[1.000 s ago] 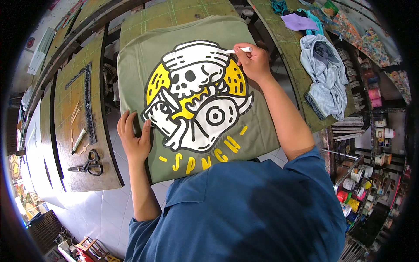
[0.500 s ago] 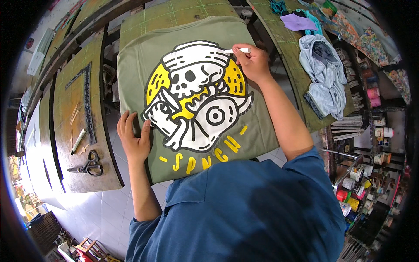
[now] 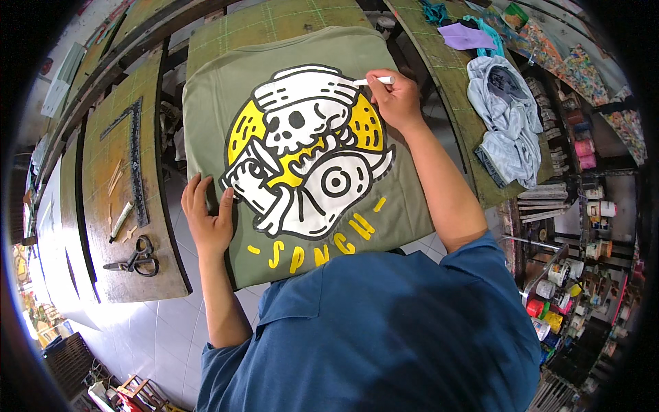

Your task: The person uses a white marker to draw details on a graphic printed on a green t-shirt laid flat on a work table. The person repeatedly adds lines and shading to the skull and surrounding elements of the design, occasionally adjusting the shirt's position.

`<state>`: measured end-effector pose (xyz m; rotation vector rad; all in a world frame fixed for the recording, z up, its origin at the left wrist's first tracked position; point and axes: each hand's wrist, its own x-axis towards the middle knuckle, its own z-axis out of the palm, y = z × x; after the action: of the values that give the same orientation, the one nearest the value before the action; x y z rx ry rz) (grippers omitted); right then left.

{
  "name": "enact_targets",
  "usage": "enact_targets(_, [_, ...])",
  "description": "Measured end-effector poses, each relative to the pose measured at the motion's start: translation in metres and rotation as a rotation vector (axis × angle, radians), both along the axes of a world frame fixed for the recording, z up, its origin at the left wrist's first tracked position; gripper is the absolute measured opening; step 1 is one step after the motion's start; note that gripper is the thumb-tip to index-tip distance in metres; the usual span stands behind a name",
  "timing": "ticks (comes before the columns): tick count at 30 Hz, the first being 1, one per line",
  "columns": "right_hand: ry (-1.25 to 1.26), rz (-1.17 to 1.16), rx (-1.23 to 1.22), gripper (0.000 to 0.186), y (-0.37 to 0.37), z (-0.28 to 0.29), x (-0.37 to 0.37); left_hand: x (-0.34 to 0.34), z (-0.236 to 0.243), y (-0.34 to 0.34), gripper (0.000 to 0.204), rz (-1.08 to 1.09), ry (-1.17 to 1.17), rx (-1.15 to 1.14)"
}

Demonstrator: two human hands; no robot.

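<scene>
An olive-green T-shirt [image 3: 213,89] lies spread over a board in front of me. It bears a large printed skull picture [image 3: 312,147] in white, yellow and black, with yellow lettering below. My right hand [image 3: 397,97] grips a white marker pen [image 3: 382,80], whose tip meets the right edge of the skull's white cap. At the shirt's left edge rests my left hand [image 3: 208,214], fingers spread and holding nothing, the thumb beside the print.
On the left board lie black-handled scissors [image 3: 140,258], a dark L-shaped ruler [image 3: 137,165], a tube [image 3: 121,221] and thin wooden sticks [image 3: 116,176]. A crumpled pale grey garment [image 3: 504,123] and purple cloth [image 3: 458,36] cover part of the right board. Paint pots [image 3: 549,288] crowd shelves at right.
The whole view has shifted slightly, with the shirt a little further left. My right hand and the marker stay at the cap's edge; my left hand keeps its place on the shirt.
</scene>
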<state>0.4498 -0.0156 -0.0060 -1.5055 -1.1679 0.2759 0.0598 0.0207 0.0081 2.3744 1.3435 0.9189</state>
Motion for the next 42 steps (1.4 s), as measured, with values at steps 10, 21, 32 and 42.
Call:
enact_targets(10, [0.196,0.052,0.061,0.02,-0.003,0.0,0.003,0.001,-0.001,0.0,0.041,0.001,0.006,-0.01])
enact_targets(21, [0.019,0.0,-0.027,0.02,-0.001,-0.001,0.004,0.0,-0.003,0.002,0.039,-0.009,0.013,0.012])
enact_targets(32, [0.121,0.039,0.063,0.019,-0.002,0.0,0.002,0.002,0.0,0.0,0.039,-0.003,-0.011,0.001])
enact_targets(42, [0.427,0.035,0.121,0.021,-0.008,0.009,0.001,0.0,-0.004,0.002,0.04,0.014,-0.008,0.022])
